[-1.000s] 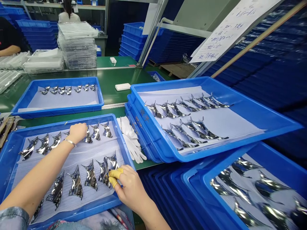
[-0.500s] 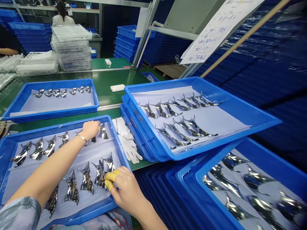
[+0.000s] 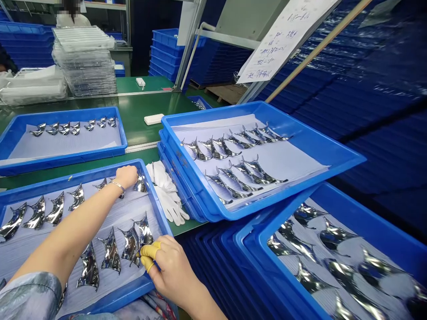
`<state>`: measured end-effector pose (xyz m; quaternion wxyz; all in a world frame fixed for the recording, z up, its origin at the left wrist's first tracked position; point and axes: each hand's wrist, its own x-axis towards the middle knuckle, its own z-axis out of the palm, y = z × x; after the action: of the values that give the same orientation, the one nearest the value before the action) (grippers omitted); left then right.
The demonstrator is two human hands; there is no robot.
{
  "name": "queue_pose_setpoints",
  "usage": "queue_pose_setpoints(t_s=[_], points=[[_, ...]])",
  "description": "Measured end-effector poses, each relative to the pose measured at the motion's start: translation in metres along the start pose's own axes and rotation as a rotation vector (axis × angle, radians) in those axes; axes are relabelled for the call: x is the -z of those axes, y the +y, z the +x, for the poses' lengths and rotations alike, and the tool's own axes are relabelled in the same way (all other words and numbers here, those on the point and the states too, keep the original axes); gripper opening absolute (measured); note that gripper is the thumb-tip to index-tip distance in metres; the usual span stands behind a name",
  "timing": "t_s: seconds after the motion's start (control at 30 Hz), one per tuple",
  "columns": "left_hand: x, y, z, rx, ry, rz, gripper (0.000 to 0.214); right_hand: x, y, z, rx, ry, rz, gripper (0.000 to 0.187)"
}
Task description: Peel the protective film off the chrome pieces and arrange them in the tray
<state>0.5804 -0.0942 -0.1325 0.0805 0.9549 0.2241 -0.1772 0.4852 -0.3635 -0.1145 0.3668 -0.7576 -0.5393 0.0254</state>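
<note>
My right hand (image 3: 168, 262), with yellow finger cots, is pinched at the lower end of a shiny curved metal piece (image 3: 145, 229) in the near blue tray (image 3: 100, 304). Another such piece (image 3: 130, 242) lies right beside its fingertips. At the tray's far right corner, my left hand (image 3: 126, 177) is curled closed, palm down, against a metal piece (image 3: 140, 183). Its fingertips are hidden, so what it grips cannot be made out. Several more mirror-like pieces (image 3: 111, 253) lie in two rows on the white liner, some partly covered by my left forearm.
White gloves (image 3: 168, 195) lie between the near tray and a stack of blue trays (image 3: 213, 202) holding similar pieces. Lower right, another stacked tray (image 3: 363, 202) holds larger ones. Behind stand a tray of small pieces (image 3: 63, 155), a white box (image 3: 154, 119) and stacked clear trays (image 3: 85, 66).
The view has swung a little to the right, so everything sits further left. Both hands stay at nearly the same spots in the tray; the left fingers are now less visible.
</note>
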Motion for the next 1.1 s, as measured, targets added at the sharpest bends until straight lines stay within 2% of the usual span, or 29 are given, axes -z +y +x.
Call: queue_pose_setpoints(t_s=[0.1,0.2,0.37,0.53,0.87,0.97,1.1], points=[[0.007,-0.011,-0.006,0.045,-0.001,0.027,0.033,-0.001,0.0,0.0,0.002,0.0,0.005,0.014],[0.014,-0.033,-0.018,0.105,-0.016,0.063,0.033,-0.002,0.001,-0.001,0.004,0.008,0.009,0.013],[0.007,-0.061,-0.033,0.175,-0.069,0.092,0.03,-0.006,0.002,0.001,0.011,0.005,0.006,0.011],[-0.003,-0.064,-0.034,0.157,-0.044,0.073,0.032,-0.006,0.002,0.003,0.025,0.002,0.021,0.011],[-0.002,-0.044,-0.025,0.077,-0.002,0.055,0.032,-0.005,-0.001,0.002,0.014,0.0,-0.014,0.011],[0.002,-0.054,-0.032,0.098,-0.014,0.078,0.033,-0.006,0.001,0.0,0.009,-0.013,-0.005,0.009],[0.005,-0.081,-0.049,0.184,-0.046,0.116,0.03,-0.009,0.003,0.001,0.008,-0.024,0.016,0.009]])
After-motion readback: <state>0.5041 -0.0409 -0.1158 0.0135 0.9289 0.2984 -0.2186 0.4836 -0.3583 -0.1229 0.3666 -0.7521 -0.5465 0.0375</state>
